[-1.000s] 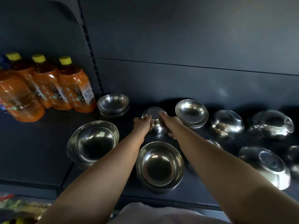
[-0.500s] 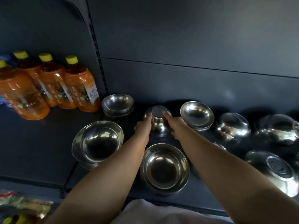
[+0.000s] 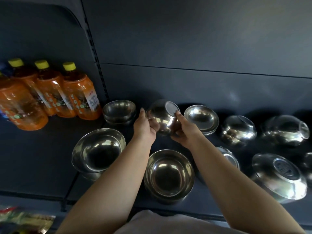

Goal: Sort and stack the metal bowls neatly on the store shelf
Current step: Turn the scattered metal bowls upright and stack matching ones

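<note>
Both hands, left hand (image 3: 145, 128) and right hand (image 3: 184, 130), grasp the small shiny steel bowl (image 3: 162, 118) above the dark shelf (image 3: 42, 149), tilted base-up, probably to turn it for stacking.

At upper left of the frame, the orange bottles (image 3: 50, 97) are wearing yellow caps (image 3: 68, 66) and pale printed labels. The metal bowls (image 3: 168, 173) across the middle are gleaming silver, mirroring dark patches. The shelf (image 3: 42, 149) and back panel (image 3: 185, 48) are showing dark blue-grey.
</note>
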A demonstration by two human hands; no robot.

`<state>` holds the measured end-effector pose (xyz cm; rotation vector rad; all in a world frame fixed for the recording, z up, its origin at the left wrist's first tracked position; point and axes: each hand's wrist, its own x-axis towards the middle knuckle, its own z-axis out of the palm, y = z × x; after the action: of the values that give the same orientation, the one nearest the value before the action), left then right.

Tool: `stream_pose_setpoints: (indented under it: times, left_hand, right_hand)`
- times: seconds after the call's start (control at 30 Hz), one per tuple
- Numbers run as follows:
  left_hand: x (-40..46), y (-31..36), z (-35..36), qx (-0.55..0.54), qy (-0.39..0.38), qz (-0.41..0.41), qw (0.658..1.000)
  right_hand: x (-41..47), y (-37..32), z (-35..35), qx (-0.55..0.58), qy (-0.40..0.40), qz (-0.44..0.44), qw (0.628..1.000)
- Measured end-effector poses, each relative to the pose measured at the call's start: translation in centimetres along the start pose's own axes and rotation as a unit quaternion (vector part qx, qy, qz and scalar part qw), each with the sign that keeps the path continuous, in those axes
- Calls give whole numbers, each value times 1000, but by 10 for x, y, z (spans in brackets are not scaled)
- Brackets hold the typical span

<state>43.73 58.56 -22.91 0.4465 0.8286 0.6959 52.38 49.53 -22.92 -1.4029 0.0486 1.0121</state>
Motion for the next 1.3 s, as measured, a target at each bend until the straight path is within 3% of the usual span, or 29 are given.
stream_pose_setpoints:
  times: [0.37,0.63,0.73,0.87,1.0,1.1,1.17,1.3]
  left_hand:
    - [-18,-1,-1,58,-95,-10,994]
    - [-21,6,-8,36,-80,12,996]
    - [-27,10,-3,77,-65,42,994]
    - [-32,12,0,195,-15,86,977]
    - [-30,13,0,368,13,155,917]
    - [-28,14,3,489,12,209,847]
    - [-28,12,4,579,-5,238,780]
    - [-25,-1,-2,730,-28,299,615]
  right_hand:
    - [-14,3,-7,-23,1,29,999]
    - [-17,9,-6,18,-40,35,998]
    - [-19,4,-2,1,-18,3,1000]
    - [-26,-10,1,-91,26,-111,989]
    - [-29,-15,-5,-183,36,-169,968]
    - [-27,-13,-5,-161,-27,-111,980]
    - [-26,-9,-5,-152,-60,-66,984]
    - [-15,0,-11,-171,-69,-32,982]
